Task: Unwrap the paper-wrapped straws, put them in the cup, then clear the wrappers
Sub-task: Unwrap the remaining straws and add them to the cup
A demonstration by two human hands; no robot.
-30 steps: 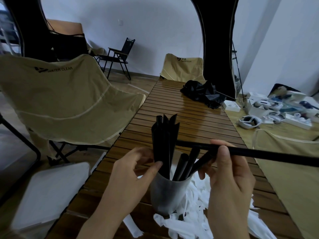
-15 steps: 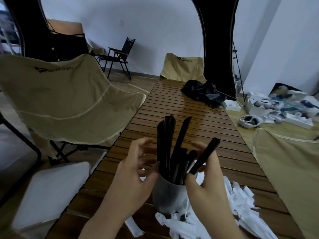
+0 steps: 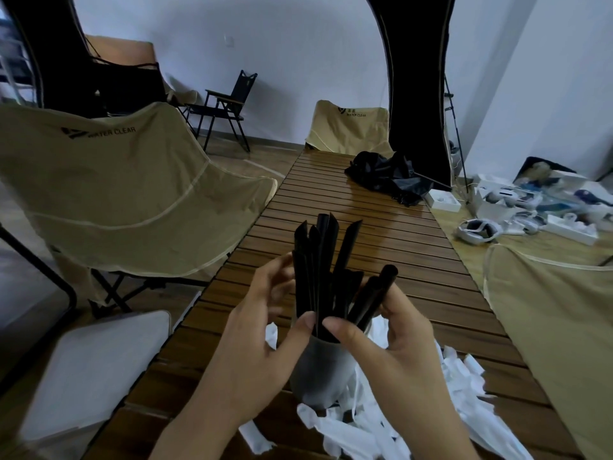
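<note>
From the head view, both hands closed around the black straws [image 3: 318,277] standing in the grey cup [image 3: 320,373]: left hand [image 3: 265,336] and right hand [image 3: 394,340] grasping them. Jostling might have tipped the cup onto the wrappers [image 3: 431,423] beside it.

I've got the cup [image 3: 320,370] standing on the tabletop [image 3: 381,247], near its front edge, with the straws [image 3: 323,270] upright inside it. My left hand [image 3: 262,340] sits on the cup's left, my right hand [image 3: 394,346] on its right, both thumbs up at the rim. Wrappers [image 3: 428,410] lie heaped right of the cup and in front of it. Far behind the cup, a crumpled bag [image 3: 384,177] rests on the tabletop. A folding chair [image 3: 126,194] stands off to the cup's left.
</note>
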